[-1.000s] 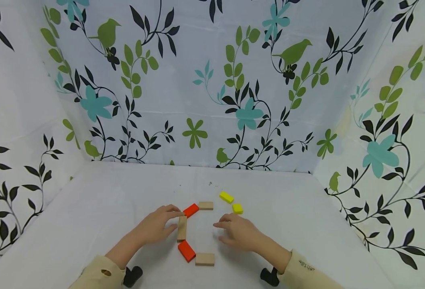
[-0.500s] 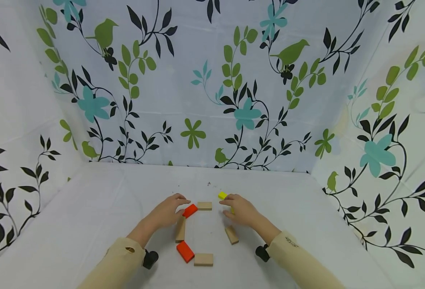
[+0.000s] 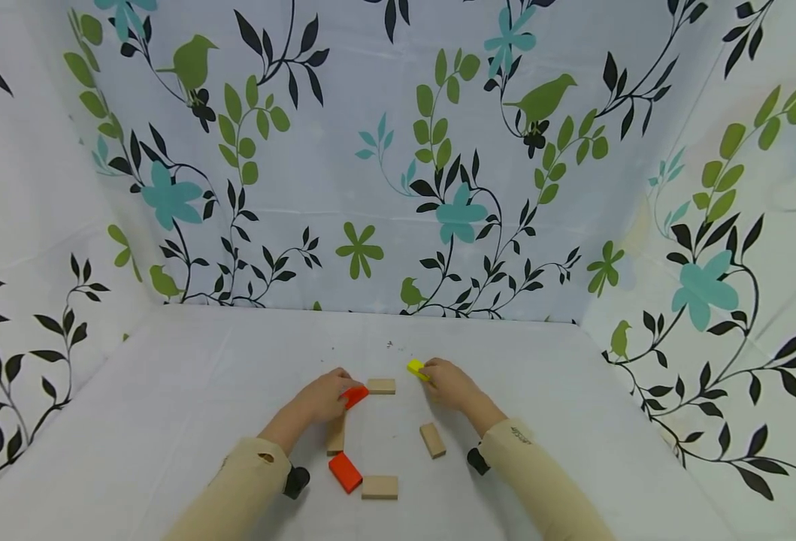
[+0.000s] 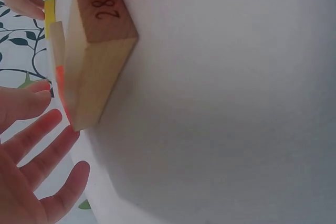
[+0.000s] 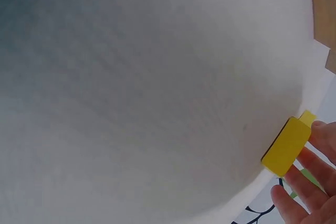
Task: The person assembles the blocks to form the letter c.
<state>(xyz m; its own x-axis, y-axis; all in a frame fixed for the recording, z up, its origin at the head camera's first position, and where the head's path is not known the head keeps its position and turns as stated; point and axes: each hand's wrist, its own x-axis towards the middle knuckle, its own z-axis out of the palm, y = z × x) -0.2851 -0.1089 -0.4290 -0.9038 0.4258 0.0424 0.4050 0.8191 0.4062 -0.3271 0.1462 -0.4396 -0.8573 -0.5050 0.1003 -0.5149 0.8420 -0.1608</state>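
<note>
My left hand (image 3: pixel 326 394) pinches a red block (image 3: pixel 356 395) at the left of a ring of blocks, its fingertips at the block's edges. Just below that block stands a wooden block (image 3: pixel 335 436), partly covered by the hand. It looms large in the left wrist view, with a number on its end (image 4: pixel 105 11). My right hand (image 3: pixel 448 385) is over the yellow blocks at the back right. In the right wrist view its thumb and fingers hold one end of a yellow block (image 5: pixel 286 146). A second yellow block (image 5: pixel 307 117) peeks out behind; the hand hides much of them.
A wooden block (image 3: pixel 382 386) lies between the hands at the back. Nearer are a second red block (image 3: pixel 346 472), a wooden block (image 3: pixel 380 488) and a tilted wooden block (image 3: pixel 433 440). White cloth (image 3: pixel 235 353) covers the table; patterned curtains (image 3: pixel 289 188) enclose it.
My right hand has moved back and away from the tilted wooden block, which it hid before, to the yellow blocks. My left hand has shifted from the upright wooden block to the red one.
</note>
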